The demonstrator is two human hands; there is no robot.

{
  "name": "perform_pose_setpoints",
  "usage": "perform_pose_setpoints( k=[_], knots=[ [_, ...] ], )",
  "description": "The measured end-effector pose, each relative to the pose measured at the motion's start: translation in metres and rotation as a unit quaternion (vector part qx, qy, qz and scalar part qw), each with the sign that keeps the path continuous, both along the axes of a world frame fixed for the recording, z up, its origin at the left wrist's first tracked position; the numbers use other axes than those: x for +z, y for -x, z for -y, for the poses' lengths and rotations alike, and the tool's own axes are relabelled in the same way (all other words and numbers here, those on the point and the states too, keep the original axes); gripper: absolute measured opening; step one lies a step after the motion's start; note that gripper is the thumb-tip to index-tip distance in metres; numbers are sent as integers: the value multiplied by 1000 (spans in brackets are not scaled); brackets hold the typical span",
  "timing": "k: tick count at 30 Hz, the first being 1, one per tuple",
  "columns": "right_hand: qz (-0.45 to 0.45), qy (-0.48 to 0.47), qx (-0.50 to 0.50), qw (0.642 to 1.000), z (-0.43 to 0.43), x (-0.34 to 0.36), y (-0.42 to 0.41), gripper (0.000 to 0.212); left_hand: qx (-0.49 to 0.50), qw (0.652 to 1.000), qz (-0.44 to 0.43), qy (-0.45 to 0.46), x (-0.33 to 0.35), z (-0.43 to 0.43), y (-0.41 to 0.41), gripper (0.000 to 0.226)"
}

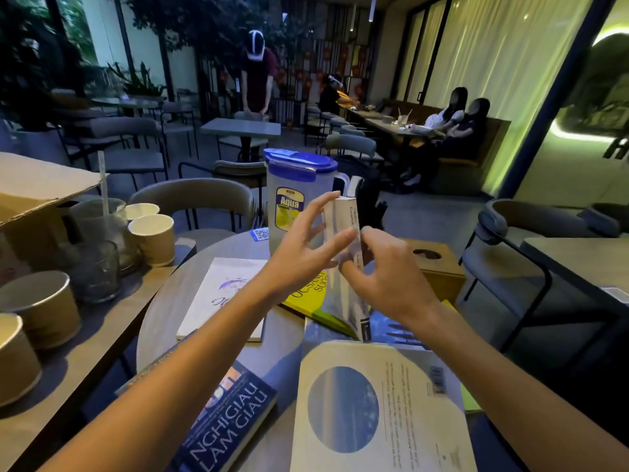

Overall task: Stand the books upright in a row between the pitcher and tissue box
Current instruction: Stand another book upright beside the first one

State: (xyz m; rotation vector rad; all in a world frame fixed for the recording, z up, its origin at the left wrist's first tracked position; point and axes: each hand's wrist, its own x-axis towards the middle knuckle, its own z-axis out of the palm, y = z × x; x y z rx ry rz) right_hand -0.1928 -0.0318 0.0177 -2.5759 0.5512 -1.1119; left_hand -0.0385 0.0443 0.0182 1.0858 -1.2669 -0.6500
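A clear pitcher (287, 202) with a blue lid stands at the far side of the round table (160, 311). A wooden tissue box (439, 264) sits to its right. Between them, a white book (343, 267) stands upright, spine toward me. My left hand (306, 253) touches its left face with fingers spread, and my right hand (388, 277) grips its right side. Lying flat are a white book (224, 294), a yellow book (306, 298), a dark blue book (231, 427) and a pale book with a blue circle (377, 410).
A side table on the left carries paper cups (153, 238), glasses (95, 267) and a cardboard box (37, 192). Chairs (194, 199) ring the round table. People sit at the back right and one stands at a far table.
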Motion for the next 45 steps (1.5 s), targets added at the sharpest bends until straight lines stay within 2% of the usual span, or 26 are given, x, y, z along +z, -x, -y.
perform_pose_setpoints(
  k=[3, 6, 10, 12, 15, 17, 19, 26, 31, 38, 45],
  knots=[
    [42, -72, 48, 995, 3, 13, 7, 30, -31, 999, -4, -13, 0, 0, -1, 61],
    [22, -100, 78, 992, 12, 32, 11, 50, -59, 998, -6, -34, -6, -3, 0, 68],
    [-9, -124, 105, 987, 24, 49, 2, 35, -19, 998, 60, -14, -14, -1, 6, 94],
    [-47, -100, 124, 986, 31, 52, -5, 34, 0, 999, 48, 4, -11, 2, 9, 91],
    [-99, -126, 110, 981, 46, 57, -12, 52, 15, 1000, 24, 11, -5, 3, 9, 80],
    [-150, -114, 90, 978, 56, 60, -16, 59, 25, 999, 47, 14, -5, 4, 9, 75],
    [-182, -111, 113, 971, 60, 63, -22, 60, 27, 997, 72, 16, -5, 3, 10, 75],
    [-197, -58, 116, 972, 68, 84, -17, 36, -20, 995, 90, 25, 1, -5, 11, 79],
    [-175, -26, 82, 981, 84, 103, 1, 36, -41, 990, 128, 44, 20, 7, 13, 70],
    [-118, -32, 28, 992, 123, 101, -4, 29, 7, 984, 167, 65, 33, 52, 13, 69],
    [-62, -113, -6, 992, 156, 72, -24, 26, 113, 961, 246, 58, 22, 98, 7, 69]
  ],
)
